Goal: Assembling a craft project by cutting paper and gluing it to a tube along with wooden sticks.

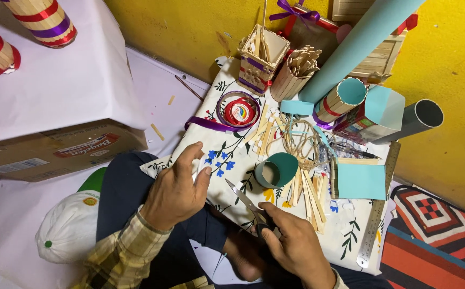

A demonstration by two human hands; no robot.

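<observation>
A pair of scissors (247,204) is held in the right hand (295,243), the fingers being closed through and around the dark handles, so that the grip is shut on the tool. The blades are seen slightly parted and pointed up and to the left, over the flowered white cloth (227,152) that is spread on the floor. The left hand (178,188) is laid just left of the blades, at the cloth's near edge; its fingers are curled down, and a small pale piece seems to be pinched under the thumb, though what it is cannot be told. Whether that grip is fully closed cannot be told either.

Just beyond the blade tips a short teal paper ring (276,169) is set on the cloth, with flat wooden sticks (307,195) fanned out beside it. A square of light blue paper (361,181) is placed to the right, and a metal ruler (377,219) is laid along the cloth's right edge. Farther back a red ribbon spool (239,111), a coil of twine (299,140) and a box built of sticks (262,56) are found near the yellow wall (189,27). A white cap (69,227) is seen at the lower left.
</observation>
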